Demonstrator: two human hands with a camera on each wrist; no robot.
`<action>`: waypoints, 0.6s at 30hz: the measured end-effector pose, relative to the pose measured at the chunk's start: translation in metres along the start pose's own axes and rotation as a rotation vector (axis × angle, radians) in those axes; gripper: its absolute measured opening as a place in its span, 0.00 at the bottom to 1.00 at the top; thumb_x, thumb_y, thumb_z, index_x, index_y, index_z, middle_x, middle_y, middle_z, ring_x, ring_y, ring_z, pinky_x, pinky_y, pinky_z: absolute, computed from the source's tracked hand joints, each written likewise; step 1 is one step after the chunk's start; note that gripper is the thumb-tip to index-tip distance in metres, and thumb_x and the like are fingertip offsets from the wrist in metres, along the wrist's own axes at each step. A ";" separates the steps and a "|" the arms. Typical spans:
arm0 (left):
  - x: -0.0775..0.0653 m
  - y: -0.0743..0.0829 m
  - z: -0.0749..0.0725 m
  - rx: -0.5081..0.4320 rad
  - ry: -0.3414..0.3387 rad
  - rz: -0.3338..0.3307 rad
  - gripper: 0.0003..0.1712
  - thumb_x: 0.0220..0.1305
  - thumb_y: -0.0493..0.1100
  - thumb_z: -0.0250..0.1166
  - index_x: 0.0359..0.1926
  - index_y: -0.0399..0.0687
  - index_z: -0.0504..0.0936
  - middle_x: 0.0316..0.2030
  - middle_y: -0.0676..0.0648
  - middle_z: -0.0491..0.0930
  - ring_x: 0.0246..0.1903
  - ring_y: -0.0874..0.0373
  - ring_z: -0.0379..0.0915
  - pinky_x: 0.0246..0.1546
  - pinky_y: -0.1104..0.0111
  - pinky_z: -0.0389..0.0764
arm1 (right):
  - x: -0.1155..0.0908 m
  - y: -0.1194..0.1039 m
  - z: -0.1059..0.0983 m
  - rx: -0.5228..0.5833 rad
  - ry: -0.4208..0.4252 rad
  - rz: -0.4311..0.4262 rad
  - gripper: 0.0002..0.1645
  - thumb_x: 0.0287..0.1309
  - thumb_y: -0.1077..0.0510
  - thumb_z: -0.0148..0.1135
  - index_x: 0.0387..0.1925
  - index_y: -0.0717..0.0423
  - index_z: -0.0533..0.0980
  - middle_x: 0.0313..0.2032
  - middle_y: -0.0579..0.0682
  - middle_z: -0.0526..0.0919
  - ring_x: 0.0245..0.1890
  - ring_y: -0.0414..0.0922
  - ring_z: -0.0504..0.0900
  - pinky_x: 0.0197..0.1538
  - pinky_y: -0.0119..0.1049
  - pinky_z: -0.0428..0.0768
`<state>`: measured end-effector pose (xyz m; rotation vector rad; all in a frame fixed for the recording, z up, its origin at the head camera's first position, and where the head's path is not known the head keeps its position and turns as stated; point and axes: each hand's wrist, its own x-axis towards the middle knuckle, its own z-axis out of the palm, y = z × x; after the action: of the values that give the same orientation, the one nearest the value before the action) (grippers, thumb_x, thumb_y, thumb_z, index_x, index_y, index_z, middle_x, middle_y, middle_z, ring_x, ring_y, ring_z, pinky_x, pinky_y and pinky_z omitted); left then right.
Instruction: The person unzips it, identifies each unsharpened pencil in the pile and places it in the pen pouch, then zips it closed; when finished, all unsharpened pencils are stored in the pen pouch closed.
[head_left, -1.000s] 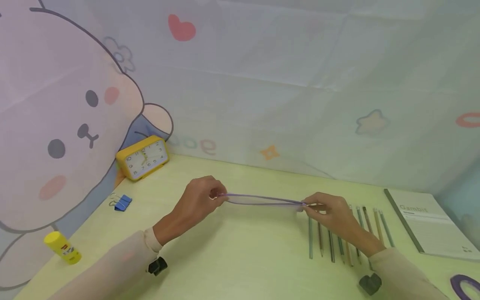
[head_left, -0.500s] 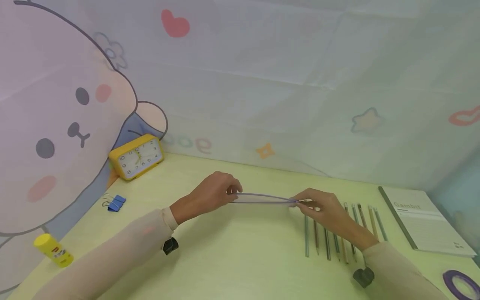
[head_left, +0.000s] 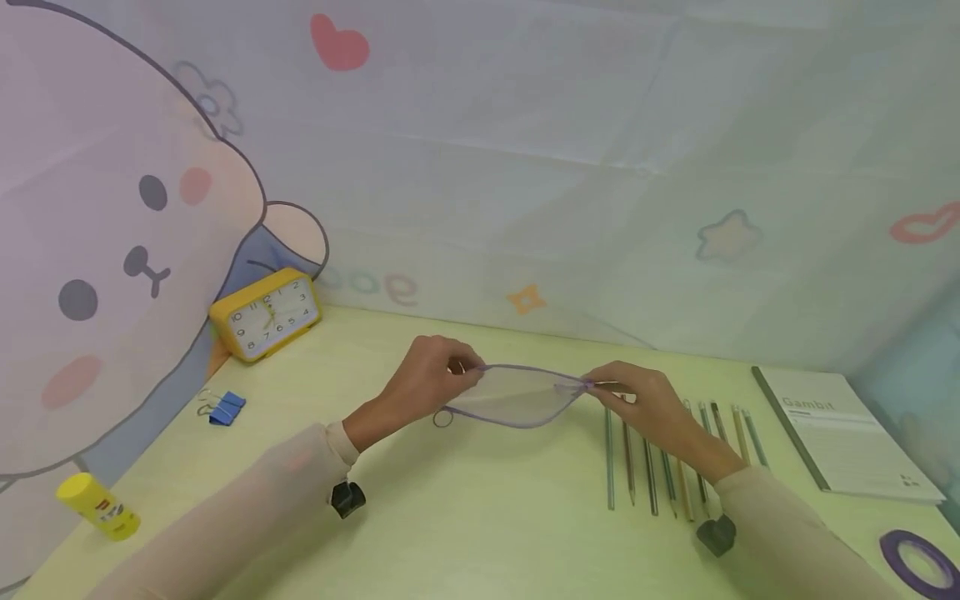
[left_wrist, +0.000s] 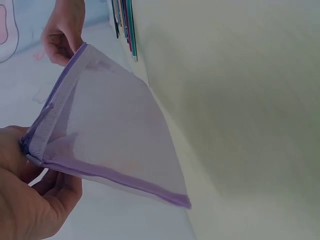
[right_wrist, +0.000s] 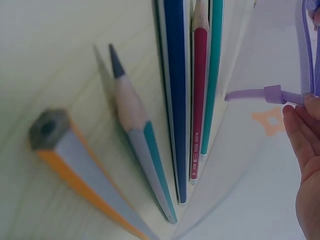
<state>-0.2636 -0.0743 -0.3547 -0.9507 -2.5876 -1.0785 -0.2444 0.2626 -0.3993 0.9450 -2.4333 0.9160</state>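
Observation:
A translucent mesh zipper pouch [head_left: 517,404] with purple edging is stretched between both hands above the table. My left hand [head_left: 420,382] pinches its left end; in the left wrist view, thumb and fingers hold the purple corner of the pouch [left_wrist: 115,115]. My right hand [head_left: 651,408] pinches the other end, where a purple tab [right_wrist: 273,94] shows in the right wrist view. The pouch's edges are spread apart in the middle. A small ring [head_left: 443,417] hangs below the left fingers. Several pencils [head_left: 651,477] lie in a row beneath the right hand and forearm.
To the left are a yellow alarm clock [head_left: 266,315], a blue binder clip [head_left: 227,408] and a yellow glue stick [head_left: 99,507]. A notebook [head_left: 843,433] and a purple tape roll [head_left: 919,563] lie at right. A printed cloth [head_left: 480,167] hangs behind the table.
The pouch, at first a narrow stretched strip, now has its two edges spread wide. My left hand has come closer to the right hand. The view has shifted slightly.

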 end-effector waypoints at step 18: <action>0.001 0.000 0.023 -0.076 -0.005 -0.140 0.09 0.62 0.44 0.71 0.41 0.47 0.91 0.27 0.50 0.88 0.25 0.64 0.80 0.28 0.71 0.79 | 0.001 0.006 -0.001 -0.010 -0.010 -0.024 0.17 0.58 0.70 0.68 0.49 0.59 0.83 0.46 0.50 0.88 0.44 0.46 0.89 0.45 0.29 0.85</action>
<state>-0.2627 -0.0574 -0.3707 -0.7985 -2.6681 -1.2184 -0.2495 0.2664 -0.4006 0.9763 -2.4273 0.8924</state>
